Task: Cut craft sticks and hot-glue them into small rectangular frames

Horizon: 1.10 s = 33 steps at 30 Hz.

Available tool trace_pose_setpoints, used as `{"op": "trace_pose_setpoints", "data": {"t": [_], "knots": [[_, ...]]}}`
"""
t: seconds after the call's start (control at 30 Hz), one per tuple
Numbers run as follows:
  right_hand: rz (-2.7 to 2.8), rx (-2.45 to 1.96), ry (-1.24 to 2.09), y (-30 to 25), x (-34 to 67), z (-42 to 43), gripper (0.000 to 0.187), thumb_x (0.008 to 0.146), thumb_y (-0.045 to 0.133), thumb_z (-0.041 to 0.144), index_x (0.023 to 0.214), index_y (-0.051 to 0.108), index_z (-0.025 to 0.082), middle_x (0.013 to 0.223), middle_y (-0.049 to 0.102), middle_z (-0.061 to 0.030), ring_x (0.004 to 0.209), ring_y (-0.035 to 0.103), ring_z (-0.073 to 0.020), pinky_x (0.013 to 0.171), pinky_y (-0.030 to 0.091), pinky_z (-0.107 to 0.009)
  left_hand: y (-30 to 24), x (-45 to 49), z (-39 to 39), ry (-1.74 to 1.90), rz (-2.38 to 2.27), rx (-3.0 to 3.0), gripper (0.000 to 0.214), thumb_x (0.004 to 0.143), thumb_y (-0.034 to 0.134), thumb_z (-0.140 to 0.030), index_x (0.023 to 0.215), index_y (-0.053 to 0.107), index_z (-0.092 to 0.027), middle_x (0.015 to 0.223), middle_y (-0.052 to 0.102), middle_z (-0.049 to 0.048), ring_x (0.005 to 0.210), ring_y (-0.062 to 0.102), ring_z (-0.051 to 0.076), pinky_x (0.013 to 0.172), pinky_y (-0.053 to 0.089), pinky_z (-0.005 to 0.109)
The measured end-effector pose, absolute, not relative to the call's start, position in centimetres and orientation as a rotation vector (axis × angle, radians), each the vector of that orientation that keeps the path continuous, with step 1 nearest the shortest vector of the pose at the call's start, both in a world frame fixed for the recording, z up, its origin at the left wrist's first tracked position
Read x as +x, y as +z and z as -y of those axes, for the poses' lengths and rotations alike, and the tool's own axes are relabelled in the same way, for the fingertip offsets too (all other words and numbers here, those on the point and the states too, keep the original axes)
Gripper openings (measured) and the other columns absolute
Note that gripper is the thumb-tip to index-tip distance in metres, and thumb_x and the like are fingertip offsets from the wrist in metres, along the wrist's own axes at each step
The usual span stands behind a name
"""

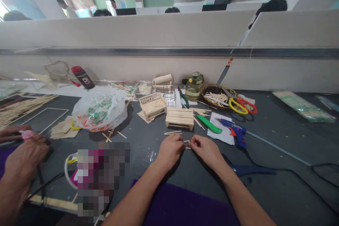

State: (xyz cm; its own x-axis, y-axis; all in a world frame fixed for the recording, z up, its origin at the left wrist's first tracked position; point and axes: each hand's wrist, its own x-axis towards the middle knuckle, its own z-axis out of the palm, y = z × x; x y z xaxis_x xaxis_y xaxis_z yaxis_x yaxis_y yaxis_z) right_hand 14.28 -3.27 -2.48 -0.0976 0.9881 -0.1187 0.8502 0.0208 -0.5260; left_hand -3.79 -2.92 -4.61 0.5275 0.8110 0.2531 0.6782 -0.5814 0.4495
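My left hand [171, 149] and my right hand [205, 149] are close together on the dark table. Two short wooden sticks [187, 148] span the small gap between them, with their ends at my closed fingers. Just beyond my left hand lies another pair of wooden sticks [173, 132]. A small slatted wooden bench [180, 118] made of sticks stands behind my hands. To its left is a miniature wooden bed-like piece [153, 106]. A blue glue gun [239, 135] rests on white paper [221, 137] to the right, near a green utility knife [209, 124].
Blue-handled pliers [251, 170] and the glue gun's cord lie right of my right arm. Behind stand a basket of sticks [218, 99], scissors [242, 106] and a green bottle [194, 86]. Leftward are a plastic bag [100, 111] and another person's hands [28, 148].
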Motion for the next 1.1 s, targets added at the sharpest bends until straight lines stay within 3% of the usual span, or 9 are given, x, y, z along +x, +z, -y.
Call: {"op": "trace_pose_setpoints", "data": {"t": [0.3, 0.63, 0.9, 1.1], "knots": [[1.990, -1.880, 0.753, -2.7, 14.6, 3.1, 0.015, 0.082, 0.054, 0.032, 0.074, 0.062, 0.023, 0.067, 0.065, 0.0017, 0.064, 0.058, -0.0147, 0.054, 0.028, -0.023, -3.3, -4.6, 2.6, 0.722, -1.247, 2.353, 0.013, 0.087, 0.056, -0.016, 0.086, 0.068, -0.021, 0.088, 0.064, 0.0032, 0.086, 0.055, 0.016, 0.077, 0.043, 0.028], [1.802, -1.691, 0.760, -1.8, 14.9, 3.4, 0.020, 0.085, 0.049, 0.036, 0.076, 0.062, 0.022, 0.067, 0.063, 0.0014, 0.063, 0.056, -0.0157, 0.059, 0.037, -0.024, -3.1, -9.4, 0.6, 0.897, -1.667, 2.139, 0.011, 0.084, 0.058, -0.016, 0.083, 0.068, -0.020, 0.085, 0.064, 0.0016, 0.087, 0.056, 0.017, 0.079, 0.043, 0.030], [2.027, -1.482, 0.236, 1.1, 13.6, 0.9, 0.021, 0.091, 0.047, 0.029, 0.092, 0.065, 0.020, 0.091, 0.065, -0.0051, 0.086, 0.058, -0.0181, 0.077, 0.039, -0.027, -3.5, -8.5, 0.8, 0.966, -1.718, 2.189, 0.012, 0.086, 0.054, -0.017, 0.086, 0.065, -0.020, 0.086, 0.063, 0.0021, 0.087, 0.055, 0.018, 0.077, 0.043, 0.028], [2.553, -1.608, -0.167, 3.4, 12.2, -4.3, 0.029, 0.095, 0.040, 0.027, 0.089, 0.067, 0.018, 0.094, 0.065, -0.0087, 0.093, 0.056, -0.0199, 0.070, 0.038, -0.026, -3.7, -8.7, 0.9, 0.965, -1.770, 2.232, 0.014, 0.088, 0.051, -0.017, 0.087, 0.065, -0.021, 0.085, 0.063, 0.0033, 0.087, 0.055, 0.019, 0.078, 0.043, 0.029]]}}
